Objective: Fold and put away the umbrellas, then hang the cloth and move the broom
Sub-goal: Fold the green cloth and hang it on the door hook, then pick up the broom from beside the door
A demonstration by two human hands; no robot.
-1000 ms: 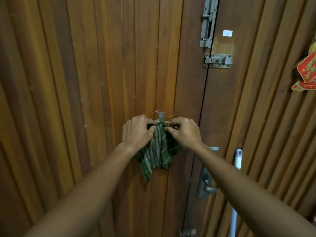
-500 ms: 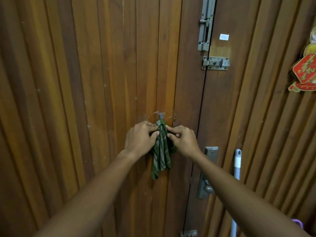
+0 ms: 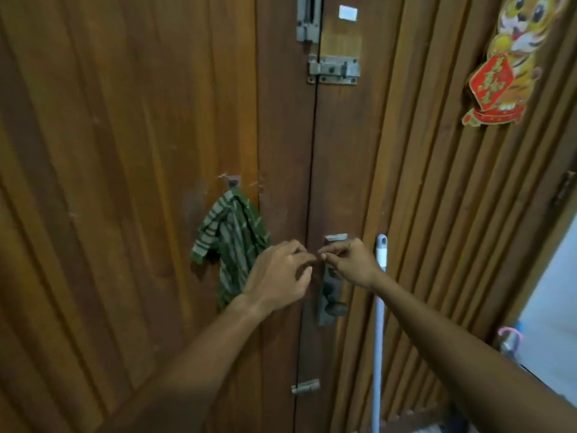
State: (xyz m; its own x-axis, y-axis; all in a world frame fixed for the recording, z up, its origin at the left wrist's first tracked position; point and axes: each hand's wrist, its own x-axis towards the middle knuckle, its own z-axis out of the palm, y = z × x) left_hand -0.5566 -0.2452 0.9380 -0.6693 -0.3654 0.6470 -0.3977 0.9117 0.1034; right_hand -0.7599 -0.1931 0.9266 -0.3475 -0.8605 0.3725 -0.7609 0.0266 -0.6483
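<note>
A green striped cloth [image 3: 229, 237] hangs by itself from a small hook [image 3: 233, 182] on the wooden door [image 3: 125, 151]. My left hand [image 3: 279, 275] is just right of the cloth's lower part, fingers loosely curled and empty. My right hand [image 3: 351, 264] hovers in front of the door's lock plate, holding nothing, its fingertips close to my left hand's. The broom's white handle [image 3: 379, 307] leans upright against the slatted door panel, right beside my right wrist. No umbrella body shows.
A metal lock plate with a knob [image 3: 331, 303] sits under my hands. Sliding bolts [image 3: 333, 70] are mounted higher up, and a small latch [image 3: 305, 386] lower down. A tiger decoration [image 3: 512, 60] hangs at the upper right. A pink hooked handle [image 3: 509, 334] shows at the right edge.
Both hands have let go of the cloth and moved down and right toward the lock plate. The cloth now hangs from the hook on its own and has spread out.
</note>
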